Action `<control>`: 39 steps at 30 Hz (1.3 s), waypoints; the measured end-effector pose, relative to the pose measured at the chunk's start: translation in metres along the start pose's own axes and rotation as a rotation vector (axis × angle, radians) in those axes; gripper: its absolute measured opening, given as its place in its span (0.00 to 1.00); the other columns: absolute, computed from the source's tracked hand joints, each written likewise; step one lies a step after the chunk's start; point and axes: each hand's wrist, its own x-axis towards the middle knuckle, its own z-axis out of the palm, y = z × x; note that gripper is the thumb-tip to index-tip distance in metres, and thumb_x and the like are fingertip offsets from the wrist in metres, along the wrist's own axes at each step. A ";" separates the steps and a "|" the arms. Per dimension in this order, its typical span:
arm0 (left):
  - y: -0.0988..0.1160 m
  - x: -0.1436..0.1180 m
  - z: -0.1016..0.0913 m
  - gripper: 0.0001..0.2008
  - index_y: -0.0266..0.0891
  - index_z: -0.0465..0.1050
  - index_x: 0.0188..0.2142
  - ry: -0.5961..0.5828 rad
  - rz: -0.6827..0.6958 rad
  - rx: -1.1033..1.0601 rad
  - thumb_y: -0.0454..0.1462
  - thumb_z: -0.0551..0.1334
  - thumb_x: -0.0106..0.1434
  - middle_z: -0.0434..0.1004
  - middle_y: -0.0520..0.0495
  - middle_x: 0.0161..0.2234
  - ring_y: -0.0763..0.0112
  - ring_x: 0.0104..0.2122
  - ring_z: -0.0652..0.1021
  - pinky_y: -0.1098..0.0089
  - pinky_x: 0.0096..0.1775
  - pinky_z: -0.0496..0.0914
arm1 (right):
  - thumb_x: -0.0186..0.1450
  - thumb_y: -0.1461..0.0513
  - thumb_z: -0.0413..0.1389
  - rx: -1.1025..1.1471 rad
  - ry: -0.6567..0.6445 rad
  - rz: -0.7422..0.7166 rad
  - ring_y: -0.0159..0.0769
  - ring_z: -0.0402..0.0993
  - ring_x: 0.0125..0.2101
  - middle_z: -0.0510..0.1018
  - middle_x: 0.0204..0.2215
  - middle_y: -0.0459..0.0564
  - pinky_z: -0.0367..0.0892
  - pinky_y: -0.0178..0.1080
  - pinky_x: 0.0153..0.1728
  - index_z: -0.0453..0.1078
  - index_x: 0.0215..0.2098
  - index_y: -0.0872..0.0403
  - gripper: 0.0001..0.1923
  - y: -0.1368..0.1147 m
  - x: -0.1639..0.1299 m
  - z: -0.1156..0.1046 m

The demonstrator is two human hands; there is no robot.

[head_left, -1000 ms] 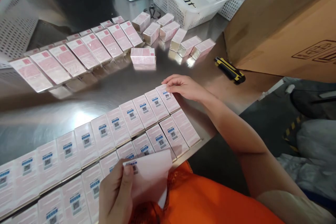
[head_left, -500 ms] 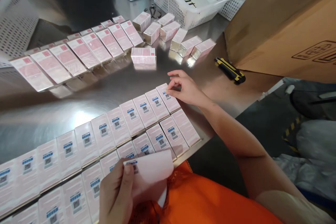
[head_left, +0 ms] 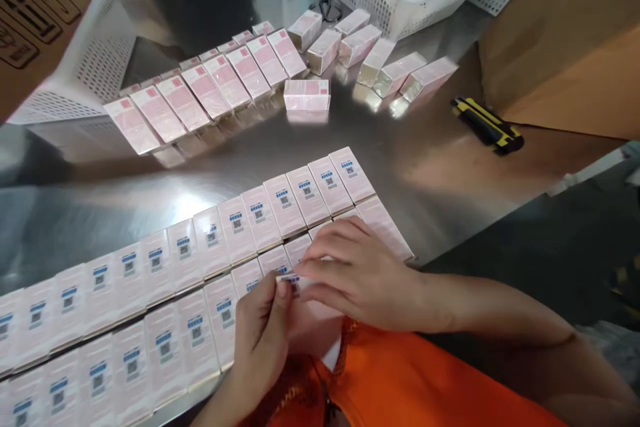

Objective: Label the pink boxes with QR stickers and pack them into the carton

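My left hand is closed on a white backing sheet of stickers, its thumb pressed on the sheet's upper edge. Over that sheet reaches my right hand, thumb and forefinger at a blue-and-black QR-code sticker near the edge. Its other fingers are bent and held above. Below and beyond my hands, pale pink boxes lie side by side in two long rows. Most visible boxes carry a QR-code sticker. The box at the near right end shows a plain top; my right hand hides some beside it.
More pink boxes stand in a slanted row at the back, with several loose ones to their right. A yellow-and-black box cutter lies by a cardboard carton. White perforated baskets and scissors are behind.
My right hand has moved from the far right end box down to the sheet in my left hand. That box now shows its sticker uncovered. The view has shifted, bringing a carton in at left.
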 end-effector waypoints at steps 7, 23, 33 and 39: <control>-0.012 0.003 -0.010 0.27 0.40 0.73 0.29 -0.056 -0.004 -0.050 0.58 0.51 0.67 0.69 0.49 0.19 0.68 0.19 0.67 0.70 0.20 0.61 | 0.68 0.65 0.58 -0.322 0.387 -0.396 0.33 0.70 0.36 0.80 0.36 0.43 0.57 0.42 0.31 0.78 0.32 0.52 0.08 -0.001 -0.015 0.036; 0.019 -0.012 0.006 0.21 0.38 0.77 0.33 0.083 -0.336 -0.168 0.55 0.63 0.62 0.66 0.52 0.19 0.71 0.20 0.67 0.73 0.19 0.60 | 0.68 0.56 0.60 0.485 0.092 0.624 0.31 0.69 0.31 0.74 0.31 0.46 0.65 0.35 0.35 0.71 0.42 0.54 0.10 0.079 -0.060 -0.058; 0.013 -0.013 0.002 0.20 0.39 0.71 0.29 0.062 -0.370 -0.085 0.54 0.60 0.65 0.65 0.52 0.19 0.71 0.19 0.65 0.73 0.19 0.60 | 0.70 0.56 0.55 0.336 0.001 0.622 0.31 0.68 0.33 0.68 0.36 0.49 0.65 0.35 0.35 0.72 0.32 0.55 0.12 0.083 -0.064 -0.052; 0.019 -0.015 0.005 0.22 0.41 0.66 0.26 0.087 -0.422 -0.065 0.55 0.59 0.64 0.61 0.53 0.18 0.72 0.20 0.63 0.74 0.19 0.58 | 0.68 0.57 0.57 0.371 -0.007 0.695 0.30 0.67 0.32 0.68 0.35 0.47 0.64 0.34 0.33 0.74 0.32 0.55 0.11 0.084 -0.060 -0.045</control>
